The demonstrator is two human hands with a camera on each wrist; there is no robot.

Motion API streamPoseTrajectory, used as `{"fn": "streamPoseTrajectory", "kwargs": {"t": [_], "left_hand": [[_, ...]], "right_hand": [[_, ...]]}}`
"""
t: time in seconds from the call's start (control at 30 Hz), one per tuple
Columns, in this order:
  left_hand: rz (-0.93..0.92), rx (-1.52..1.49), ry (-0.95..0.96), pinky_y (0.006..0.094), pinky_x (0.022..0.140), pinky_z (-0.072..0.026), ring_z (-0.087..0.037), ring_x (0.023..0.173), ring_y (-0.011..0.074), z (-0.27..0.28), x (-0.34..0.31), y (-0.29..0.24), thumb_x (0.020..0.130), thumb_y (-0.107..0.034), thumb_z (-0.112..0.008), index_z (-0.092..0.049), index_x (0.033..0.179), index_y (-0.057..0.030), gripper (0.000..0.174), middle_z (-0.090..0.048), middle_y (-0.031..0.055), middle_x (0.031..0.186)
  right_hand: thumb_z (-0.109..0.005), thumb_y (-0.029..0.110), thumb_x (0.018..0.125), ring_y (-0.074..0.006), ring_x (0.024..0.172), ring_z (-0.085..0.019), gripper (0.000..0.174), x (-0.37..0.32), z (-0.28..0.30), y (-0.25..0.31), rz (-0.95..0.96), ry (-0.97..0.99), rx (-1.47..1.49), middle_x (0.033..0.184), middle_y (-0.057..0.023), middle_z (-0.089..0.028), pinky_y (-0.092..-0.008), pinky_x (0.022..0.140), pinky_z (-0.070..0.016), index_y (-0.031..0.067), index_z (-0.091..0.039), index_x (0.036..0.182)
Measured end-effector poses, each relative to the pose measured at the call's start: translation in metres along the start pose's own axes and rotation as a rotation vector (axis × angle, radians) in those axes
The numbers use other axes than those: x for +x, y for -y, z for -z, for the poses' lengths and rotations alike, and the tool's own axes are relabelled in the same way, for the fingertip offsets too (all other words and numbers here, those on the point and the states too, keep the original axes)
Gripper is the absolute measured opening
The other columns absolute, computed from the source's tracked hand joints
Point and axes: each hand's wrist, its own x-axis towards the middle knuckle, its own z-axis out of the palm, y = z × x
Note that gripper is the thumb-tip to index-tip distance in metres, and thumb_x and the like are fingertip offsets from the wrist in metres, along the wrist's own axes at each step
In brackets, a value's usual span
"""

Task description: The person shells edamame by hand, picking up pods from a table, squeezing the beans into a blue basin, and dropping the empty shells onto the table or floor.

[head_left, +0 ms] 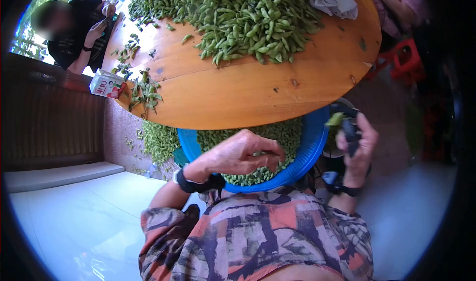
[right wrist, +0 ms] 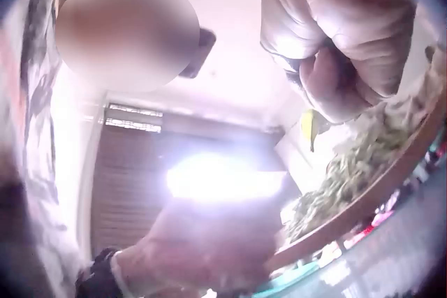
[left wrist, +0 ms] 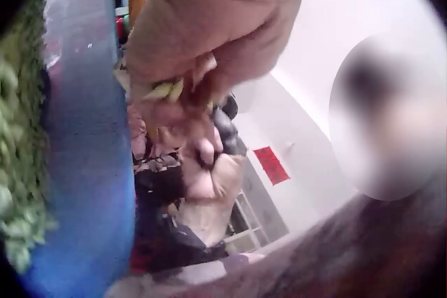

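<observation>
Pinching pods (left wrist: pixel 166 90) over the blue basin (head_left: pixel 312 147) with left grip (head_left: pixel 238 154). Clamped on dark tool (head_left: pixel 349 133) and green pod (head_left: pixel 335 118) with right grip (head_left: pixel 356 144), just beyond basin's right rim, below worktop (head_left: pixel 238 97) edge. Open floor (head_left: pixel 74 216) leftward.

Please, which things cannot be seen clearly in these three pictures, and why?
- Head view: the dark tool is mostly covered by the right hand holding it; its kind is unclear.
- Left wrist view: the pale green bits in the left hand are blurred; pod or bean, I cannot tell.
- Head view: the blue basin is partly hidden by the table.
- Right wrist view: glare washes out the middle.
</observation>
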Motion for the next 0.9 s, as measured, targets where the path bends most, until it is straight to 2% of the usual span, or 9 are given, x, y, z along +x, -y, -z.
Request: {"fn": "streamPoseTrajectory", "kwargs": {"t": [0.17, 0.2, 0.3, 0.43, 0.5, 0.63, 0.7, 0.77, 0.9], "left_hand": [[-0.155, 0.901, -0.663, 0.035, 0.073, -0.0533, -0.066, 0.08, 0.0302, 0.083, 0.01, -0.002, 0.081, 0.002, -0.061, -0.068, 0.101, -0.0034, 0.022, -0.067, 0.012, 0.089], [-0.144, 1.036, -0.702, 0.0378, 0.071, -0.0522, -0.063, 0.081, 0.0305, 0.097, 0.018, -0.002, 0.08, 0.0, -0.06, -0.068, 0.097, -0.0047, 0.019, -0.064, 0.0116, 0.087], [-0.131, 1.272, -0.709, 0.041, 0.072, -0.0492, -0.057, 0.086, 0.0288, 0.121, 0.03, 0.01, 0.081, -0.006, -0.06, -0.067, 0.092, -0.007, 0.014, -0.056, 0.0101, 0.085], [0.045, 1.364, -0.657, 0.0392, 0.073, -0.0499, -0.059, 0.09, 0.0307, 0.12, 0.033, 0.011, 0.079, -0.004, -0.062, -0.067, 0.101, -0.0051, 0.023, -0.057, 0.011, 0.093], [-0.201, 1.121, -0.822, 0.0346, 0.066, -0.0496, -0.061, 0.082, 0.0242, 0.114, 0.029, 0.014, 0.081, -0.005, -0.064, -0.067, 0.104, -0.0053, 0.023, -0.059, 0.009, 0.088], [-0.015, 0.626, -0.794, 0.0274, 0.057, -0.0462, -0.059, 0.068, 0.0143, 0.078, 0.019, -0.004, 0.086, -0.008, -0.065, -0.067, 0.104, -0.002, 0.019, -0.062, 0.0059, 0.08], [0.049, -0.204, -0.672, 0.0219, 0.052, -0.0421, -0.054, 0.059, 0.0077, 0.053, 0.015, -0.003, 0.089, -0.012, -0.066, -0.066, 0.099, 0.0017, 0.017, -0.062, 0.0035, 0.072], [0.059, -0.374, -0.635, 0.0212, 0.048, -0.0396, -0.052, 0.054, 0.0082, 0.031, 0.014, -0.002, 0.09, -0.01, -0.065, -0.065, 0.093, 0.0013, 0.011, -0.06, 0.0027, 0.068], [0.0, -0.559, -0.611, 0.0178, 0.046, -0.0347, -0.05, 0.053, 0.0038, 0.007, 0.015, 0.01, 0.089, -0.012, -0.068, -0.065, 0.088, -0.0018, 0.01, -0.059, -0.0011, 0.066]], "right_hand": [[-0.049, 0.002, 0.091, -0.0082, 0.066, -0.056, 0.024, 0.0, 0.079, 0.002, -0.194, -0.154, -0.616, 0.076, -0.0024, -0.059, -0.0231, 0.061, -0.0454, -0.0005, -0.064, 0.11], [-0.05, -0.004, 0.088, -0.0108, 0.072, -0.059, 0.025, 0.002, 0.078, 0.003, -0.158, -0.218, -0.855, 0.079, -0.0044, -0.062, -0.0255, 0.067, -0.0478, -0.0018, -0.063, 0.108], [-0.05, -0.005, 0.086, -0.0143, 0.082, -0.06, 0.022, -0.001, 0.07, 0.008, -0.245, -0.236, -0.811, 0.086, -0.0065, -0.066, -0.0287, 0.076, -0.0476, -0.0047, -0.061, 0.105], [-0.052, -0.001, 0.085, -0.0121, 0.078, -0.06, 0.021, 0.004, 0.05, 0.003, -0.175, -0.155, -0.736, 0.084, -0.007, -0.067, -0.0263, 0.071, -0.0466, -0.0029, -0.062, 0.102], [-0.049, -0.001, 0.083, -0.0116, 0.072, -0.059, 0.023, 0.01, 0.027, 0.004, -0.109, -0.095, -0.553, 0.08, -0.0059, -0.066, -0.0257, 0.067, -0.0462, -0.0027, -0.063, 0.101], [-0.045, 0.0, 0.084, -0.0085, 0.062, -0.056, 0.029, 0.022, -0.037, 0.003, -0.149, 0.041, -0.229, 0.072, -0.0012, -0.061, -0.0222, 0.059, -0.0449, -0.0018, -0.065, 0.105], [-0.047, 0.005, 0.089, -0.0041, 0.06, -0.051, 0.026, 0.029, -0.061, -0.002, -0.234, 0.136, -0.009, 0.068, 0.0026, -0.055, -0.0194, 0.054, -0.0416, -0.0013, -0.065, 0.108], [-0.05, 0.01, 0.092, -0.0012, 0.057, -0.046, 0.025, 0.034, -0.08, 0.016, -0.435, 0.201, 0.215, 0.065, 0.0054, -0.05, -0.0179, 0.05, -0.0375, -0.0001, -0.064, 0.11], [-0.053, 0.011, 0.091, 0.0001, 0.053, -0.045, 0.021, 0.03, -0.081, 0.002, -0.46, 0.357, 0.222, 0.064, 0.0069, -0.051, -0.017, 0.047, -0.0346, 0.0024, -0.064, 0.106]]}}
